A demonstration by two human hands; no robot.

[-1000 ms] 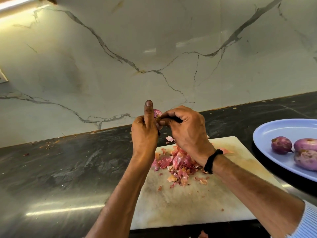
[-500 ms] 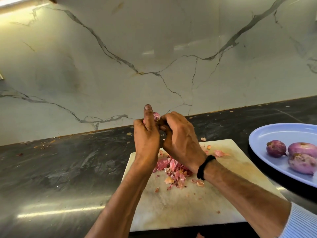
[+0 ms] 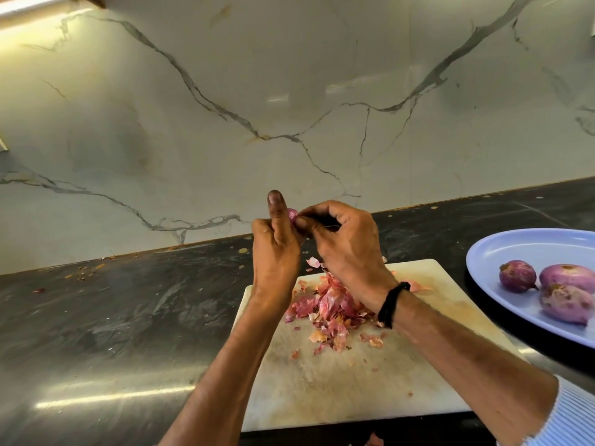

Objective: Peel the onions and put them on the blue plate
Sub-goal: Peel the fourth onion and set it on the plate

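My left hand point(image 3: 277, 252) grips a small red onion point(image 3: 292, 215) above the white cutting board point(image 3: 338, 381), thumb pointing straight up; only a sliver of the onion shows. My right hand point(image 3: 347, 246) is curled against the onion from the right. Its fingers close round a dark handle point(image 3: 331, 221), seemingly a small knife whose blade is hidden. The blue plate point(image 3: 515, 243) at the right edge holds three peeled onions point(image 3: 516, 280).
A heap of pink onion skins point(image 3: 331, 304) lies on the board under my hands. The board rests on a dark stone counter point(image 3: 128, 317) backed by a white marble wall point(image 3: 289, 91). Scraps of skin dot the counter's back edge.
Both hands stay together on the onion at about the same height. My right hand's fingers have shifted slightly on the onion, and the view has drifted a little.
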